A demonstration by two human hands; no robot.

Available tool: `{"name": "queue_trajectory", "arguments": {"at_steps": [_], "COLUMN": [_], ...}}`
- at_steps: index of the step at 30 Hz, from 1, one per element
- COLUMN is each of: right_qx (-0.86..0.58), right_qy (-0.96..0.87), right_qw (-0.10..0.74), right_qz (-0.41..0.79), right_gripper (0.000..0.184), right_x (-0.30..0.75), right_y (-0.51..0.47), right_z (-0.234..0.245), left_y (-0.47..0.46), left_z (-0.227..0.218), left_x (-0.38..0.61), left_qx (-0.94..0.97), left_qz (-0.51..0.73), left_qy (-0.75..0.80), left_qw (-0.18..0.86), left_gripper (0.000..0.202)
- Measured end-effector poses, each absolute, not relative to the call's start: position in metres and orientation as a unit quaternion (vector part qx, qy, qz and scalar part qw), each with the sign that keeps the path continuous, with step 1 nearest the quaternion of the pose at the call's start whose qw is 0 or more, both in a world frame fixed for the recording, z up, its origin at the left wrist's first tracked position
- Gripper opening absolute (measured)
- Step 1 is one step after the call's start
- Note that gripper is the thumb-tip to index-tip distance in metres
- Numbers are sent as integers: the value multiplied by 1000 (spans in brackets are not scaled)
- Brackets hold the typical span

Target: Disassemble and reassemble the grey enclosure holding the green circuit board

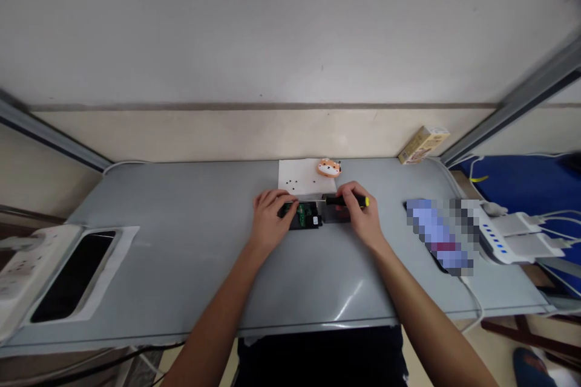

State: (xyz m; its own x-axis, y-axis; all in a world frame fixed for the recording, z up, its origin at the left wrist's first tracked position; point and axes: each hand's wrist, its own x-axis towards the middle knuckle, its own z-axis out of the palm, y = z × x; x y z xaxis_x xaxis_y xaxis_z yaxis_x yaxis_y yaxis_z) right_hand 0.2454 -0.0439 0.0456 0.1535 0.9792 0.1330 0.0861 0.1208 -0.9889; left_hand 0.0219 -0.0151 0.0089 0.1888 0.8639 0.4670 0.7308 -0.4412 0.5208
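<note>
My right hand [361,211] grips a screwdriver [336,200] with a black handle and yellow end, held almost level with its thin shaft pointing left. At the shaft's tip the fingers of my left hand [271,213] come together in a pinch; what is between them is too small to make out. Under my left hand lies a small black device with an exposed green circuit board [303,215]. A dark, flat, see-through cover [333,213] rests just right of it, partly hidden by my right hand. Behind, several tiny dark screws [293,188] lie on a white paper sheet [285,169].
An orange animal-faced case [329,168] sits on the paper. At right are a cabled phone [436,236], a white charging station [512,239] and a small box [422,145]. At left, another phone [75,278] lies beside a white power strip [27,272].
</note>
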Motion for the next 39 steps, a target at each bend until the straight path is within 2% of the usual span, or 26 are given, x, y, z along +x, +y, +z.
{"name": "queue_trajectory", "arguments": {"at_steps": [11,16,21,27,39], "right_qx": [-539,-566,-574,-575,-575], "right_qy": [-514,-519,-549,-611,-617], "right_qw": [543,539,523,482,484], "right_qz": [387,346,310,253,233], "right_gripper": [34,38,37,36,34], "right_x": [247,253,253,248,247], "right_y": [-44,-44,-45,-49,-52], "right_z": [43,41,38,41,42], "left_y": [-21,-27,-27,-25,-24], "left_z": [13,20,21,18,18], "left_x": [22,22,19,18,18], "left_qx": [800,822,861,861,860], "left_qz": [324,277,233,232,237], "left_qy": [501,483,419,410,408], "left_qw": [65,120,173,190,194], "left_gripper": [13,47,58,55,45]}}
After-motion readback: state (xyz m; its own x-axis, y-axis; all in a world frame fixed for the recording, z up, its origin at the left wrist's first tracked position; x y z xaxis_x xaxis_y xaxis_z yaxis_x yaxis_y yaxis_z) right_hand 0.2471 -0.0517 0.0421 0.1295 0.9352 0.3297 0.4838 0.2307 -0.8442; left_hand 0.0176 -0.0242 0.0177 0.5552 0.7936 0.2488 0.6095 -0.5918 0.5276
